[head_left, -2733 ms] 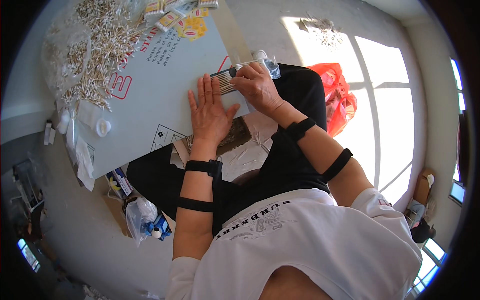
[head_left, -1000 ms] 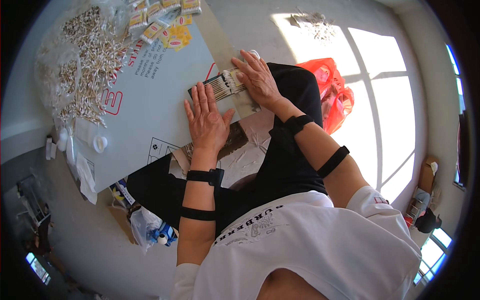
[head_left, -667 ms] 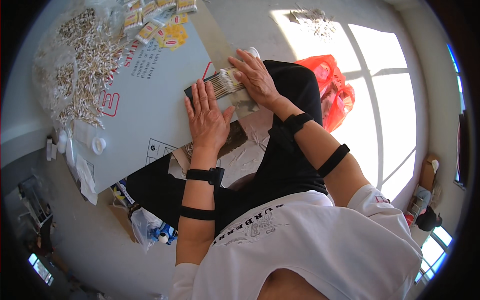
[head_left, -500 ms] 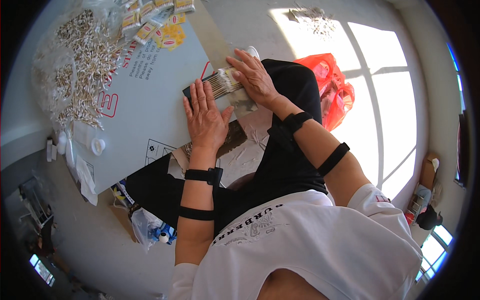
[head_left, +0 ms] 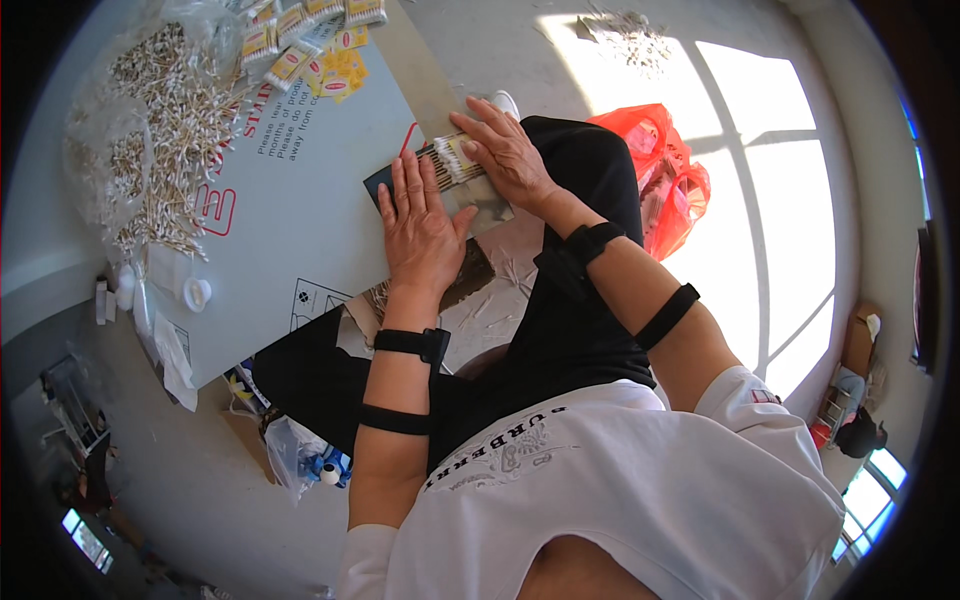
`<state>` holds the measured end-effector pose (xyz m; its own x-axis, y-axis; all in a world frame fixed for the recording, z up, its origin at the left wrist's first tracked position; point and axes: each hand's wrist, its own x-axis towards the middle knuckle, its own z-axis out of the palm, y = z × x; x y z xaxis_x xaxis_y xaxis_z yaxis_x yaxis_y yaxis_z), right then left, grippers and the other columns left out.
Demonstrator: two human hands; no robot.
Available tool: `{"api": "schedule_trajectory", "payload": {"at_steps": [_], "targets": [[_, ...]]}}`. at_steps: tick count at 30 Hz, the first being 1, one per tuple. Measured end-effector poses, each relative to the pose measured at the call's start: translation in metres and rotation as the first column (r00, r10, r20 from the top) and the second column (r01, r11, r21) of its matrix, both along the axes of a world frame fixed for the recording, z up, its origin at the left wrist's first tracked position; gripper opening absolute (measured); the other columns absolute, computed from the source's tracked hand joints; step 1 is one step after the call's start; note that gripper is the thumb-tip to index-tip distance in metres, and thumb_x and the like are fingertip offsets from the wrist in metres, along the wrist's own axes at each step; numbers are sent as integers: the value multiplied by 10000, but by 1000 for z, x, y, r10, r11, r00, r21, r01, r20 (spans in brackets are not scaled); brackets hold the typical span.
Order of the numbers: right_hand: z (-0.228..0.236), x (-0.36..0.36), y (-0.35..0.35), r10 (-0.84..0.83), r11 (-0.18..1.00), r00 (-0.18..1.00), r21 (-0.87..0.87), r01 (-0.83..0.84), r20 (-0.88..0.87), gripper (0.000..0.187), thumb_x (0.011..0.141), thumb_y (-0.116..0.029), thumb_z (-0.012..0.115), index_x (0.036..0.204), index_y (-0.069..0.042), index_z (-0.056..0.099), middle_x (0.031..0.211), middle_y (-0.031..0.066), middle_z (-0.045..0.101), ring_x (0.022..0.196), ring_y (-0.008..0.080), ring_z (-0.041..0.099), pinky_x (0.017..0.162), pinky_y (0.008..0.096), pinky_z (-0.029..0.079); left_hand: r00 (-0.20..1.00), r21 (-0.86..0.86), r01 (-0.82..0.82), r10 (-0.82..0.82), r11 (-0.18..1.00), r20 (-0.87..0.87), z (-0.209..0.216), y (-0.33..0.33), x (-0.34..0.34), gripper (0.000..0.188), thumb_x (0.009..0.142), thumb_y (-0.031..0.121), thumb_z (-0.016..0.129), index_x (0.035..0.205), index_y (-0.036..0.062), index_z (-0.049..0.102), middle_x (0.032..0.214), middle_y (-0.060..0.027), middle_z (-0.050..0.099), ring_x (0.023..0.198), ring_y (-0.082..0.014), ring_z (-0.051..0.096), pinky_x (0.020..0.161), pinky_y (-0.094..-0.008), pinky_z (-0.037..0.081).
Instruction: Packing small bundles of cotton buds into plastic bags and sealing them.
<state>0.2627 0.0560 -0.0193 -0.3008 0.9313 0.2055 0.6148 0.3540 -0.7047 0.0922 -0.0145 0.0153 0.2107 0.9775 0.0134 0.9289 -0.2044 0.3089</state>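
A row of cotton swabs (head_left: pixel 458 158) with white tips lies across a dark flat strip (head_left: pixel 376 183) at the table's near right edge. My left hand (head_left: pixel 424 238) is open, its straight fingers flat on the strip and the left part of the swabs. At the swabs' other end rests my right hand (head_left: pixel 515 160), also open, fingers stretched out and thumb touching the white tips. What looks like a clear packet with yellow print sits round those tips, partly hidden under the right hand.
A big heap of loose cotton swabs (head_left: pixel 180 130) in clear plastic covers the left of the grey table (head_left: pixel 310 215). Filled packets (head_left: pixel 290 62) and yellow cards (head_left: pixel 343 75) lie at the far edge. A red plastic bag (head_left: pixel 672 195) is right of my leg.
My left hand has slid right along the strip toward my right hand, uncovering more of the strip's left end. My right hand has hardly moved.
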Motion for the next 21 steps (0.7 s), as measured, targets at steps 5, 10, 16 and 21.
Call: {"api": "schedule_trajectory", "payload": {"at_steps": [5,10,16,21], "targets": [[0,0,-1,-11,1000,1000,-2,11,-4,429,999,-336,449,1391,-169,497,1507,136,354,1419,334,280,1167,485,180,1000,21,6,-6,1000,9,0,2,6,807,912,386,582,1498,-29,214,1582,-188,180,1476,-324,147,1180,-503,120],[3,-2,-2,-44,999,998,27,43,41,440,979,-350,513,1377,-161,512,1484,146,387,1406,325,314,1155,456,227,984,86,-29,14,996,177,-8,2,-2,751,939,350,559,1496,-24,223,1577,-208,180,1467,-344,170,1178,-484,151],[-10,5,6,-699,680,277,-732,-26,-659,455,903,-332,685,1197,7,612,1154,97,617,1058,215,588,941,336,467,591,86,-301,116,950,798,-12,14,-3,573,1040,285,398,1505,-3,228,1570,-202,206,1462,-307,190,1188,-399,158],[-13,-3,9,-721,653,41,-697,-295,-692,369,926,-328,660,1080,8,663,987,64,647,892,170,622,833,345,520,154,-79,-302,130,950,979,-12,29,8,618,1043,349,368,1489,-53,218,1555,-235,212,1458,-304,193,1197,-421,129]]}}
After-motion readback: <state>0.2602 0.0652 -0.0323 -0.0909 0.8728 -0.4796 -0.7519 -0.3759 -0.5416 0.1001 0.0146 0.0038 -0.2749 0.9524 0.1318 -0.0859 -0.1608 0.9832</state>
